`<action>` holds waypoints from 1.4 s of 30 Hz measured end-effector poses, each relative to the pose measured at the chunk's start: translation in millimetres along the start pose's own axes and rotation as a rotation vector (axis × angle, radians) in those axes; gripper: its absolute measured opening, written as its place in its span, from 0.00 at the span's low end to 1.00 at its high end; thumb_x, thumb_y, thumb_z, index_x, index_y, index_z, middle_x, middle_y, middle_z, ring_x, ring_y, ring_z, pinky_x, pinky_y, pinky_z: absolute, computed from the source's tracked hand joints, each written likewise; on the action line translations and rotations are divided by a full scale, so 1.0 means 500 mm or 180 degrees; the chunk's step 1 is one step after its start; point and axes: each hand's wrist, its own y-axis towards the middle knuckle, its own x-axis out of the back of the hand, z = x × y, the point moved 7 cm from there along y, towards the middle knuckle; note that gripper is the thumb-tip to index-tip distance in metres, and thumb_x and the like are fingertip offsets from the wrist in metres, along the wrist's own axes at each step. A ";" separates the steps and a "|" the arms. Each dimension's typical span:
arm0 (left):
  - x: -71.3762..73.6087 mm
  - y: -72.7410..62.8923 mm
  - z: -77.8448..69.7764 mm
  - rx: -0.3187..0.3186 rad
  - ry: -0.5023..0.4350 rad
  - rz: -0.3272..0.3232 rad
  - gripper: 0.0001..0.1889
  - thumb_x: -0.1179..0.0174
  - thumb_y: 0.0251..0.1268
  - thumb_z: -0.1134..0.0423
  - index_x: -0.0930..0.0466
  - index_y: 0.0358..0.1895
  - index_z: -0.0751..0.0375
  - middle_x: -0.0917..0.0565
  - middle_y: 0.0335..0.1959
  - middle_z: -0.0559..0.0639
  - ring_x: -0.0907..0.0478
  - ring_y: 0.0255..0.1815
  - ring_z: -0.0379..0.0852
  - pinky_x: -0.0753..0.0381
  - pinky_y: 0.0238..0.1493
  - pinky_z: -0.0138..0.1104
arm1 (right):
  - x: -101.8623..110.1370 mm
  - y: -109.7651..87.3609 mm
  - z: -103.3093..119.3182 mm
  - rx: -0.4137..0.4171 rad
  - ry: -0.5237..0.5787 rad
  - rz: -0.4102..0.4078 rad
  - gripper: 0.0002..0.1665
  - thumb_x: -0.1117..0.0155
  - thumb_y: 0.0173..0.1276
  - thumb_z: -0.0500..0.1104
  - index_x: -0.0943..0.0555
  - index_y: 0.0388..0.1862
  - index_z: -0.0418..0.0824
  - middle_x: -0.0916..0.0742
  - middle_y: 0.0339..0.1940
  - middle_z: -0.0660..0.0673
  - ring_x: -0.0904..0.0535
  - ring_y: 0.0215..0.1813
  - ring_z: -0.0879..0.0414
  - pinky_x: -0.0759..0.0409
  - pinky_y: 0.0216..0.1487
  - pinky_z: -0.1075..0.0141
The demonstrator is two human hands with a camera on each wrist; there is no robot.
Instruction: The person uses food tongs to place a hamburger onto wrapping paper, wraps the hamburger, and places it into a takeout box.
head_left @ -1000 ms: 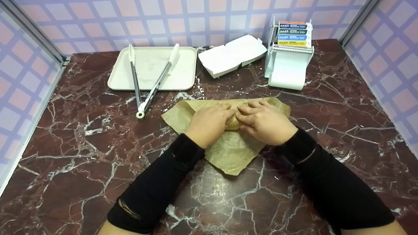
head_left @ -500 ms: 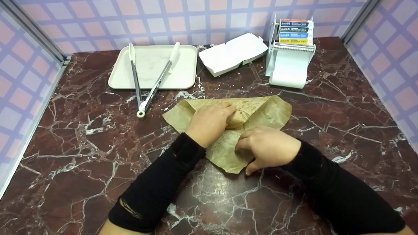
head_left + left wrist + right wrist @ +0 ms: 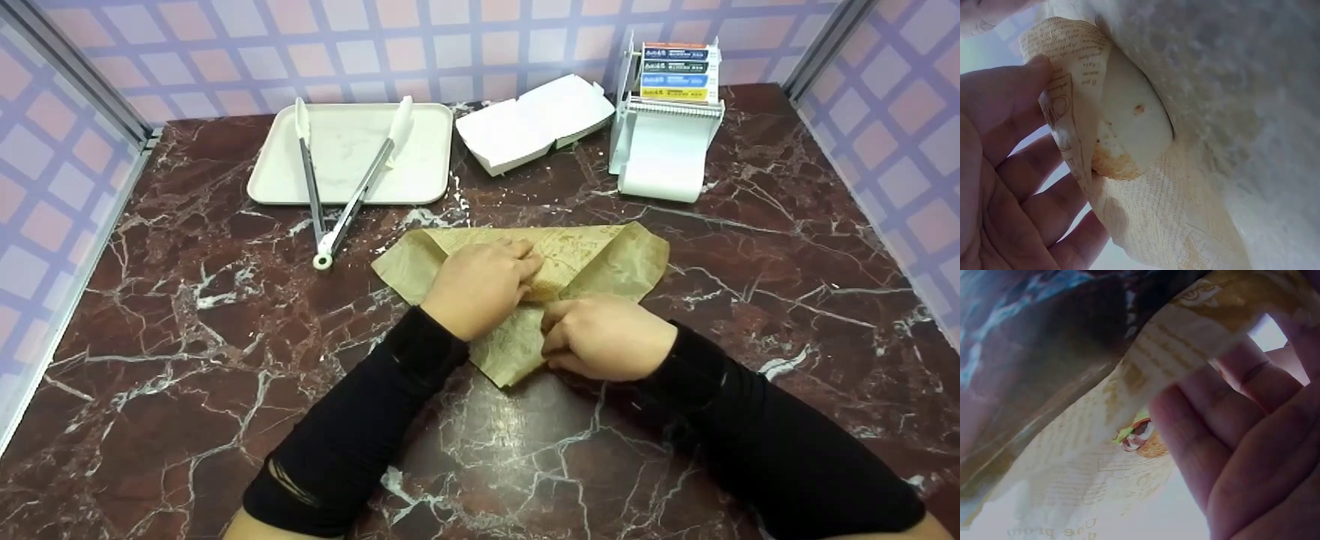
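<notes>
A brown printed sheet of wrapping paper lies on the table, its far part folded over toward the person. Inside the fold, the left wrist view shows a pale bun with a browned patch. My left hand holds the folded paper down over the bun, fingers curved along its outside. At the near right edge of the sheet, my right hand pinches the paper with curled fingers. Green and red filling peeks out beside the fingers in the right wrist view.
Metal tongs with white tips lie spread across a cream tray at the back left. A white open carton stands behind the paper. To its right is a label dispenser with a hanging white roll.
My right hand has come off the fold and moved down to the near right edge of the paper. The near corner has shifted left. The left hand stays on the fold.
</notes>
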 end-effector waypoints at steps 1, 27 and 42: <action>0.000 0.000 -0.001 -0.0003 0.0015 0.0003 0.21 0.41 0.79 0.54 0.20 0.70 0.51 0.23 0.75 0.53 0.22 0.72 0.55 0.21 0.72 0.50 | 0.001 0.000 0.000 0.0006 -0.0001 -0.0012 0.04 0.24 0.66 0.46 0.07 0.36 0.48 0.10 0.43 0.49 0.12 0.40 0.54 0.10 0.46 0.56; -0.002 -0.005 0.048 0.0047 -0.1271 0.0580 0.23 0.56 0.85 0.52 0.26 0.76 0.48 0.33 0.82 0.44 0.40 0.85 0.50 0.45 0.87 0.48 | 0.053 0.004 -0.061 -0.0556 0.0357 -0.0865 0.06 0.29 0.72 0.41 0.12 0.35 0.40 0.14 0.31 0.47 0.18 0.35 0.53 0.15 0.44 0.56; -0.008 -0.003 0.077 0.0106 -0.1863 0.0907 0.31 0.46 0.75 0.32 0.16 0.65 0.49 0.36 0.83 0.52 0.14 0.42 0.50 0.15 0.54 0.47 | 0.063 0.012 -0.145 -0.1334 0.0885 -0.1153 0.10 0.36 0.76 0.39 0.16 0.35 0.35 0.16 0.67 0.35 0.20 0.67 0.38 0.26 0.75 0.44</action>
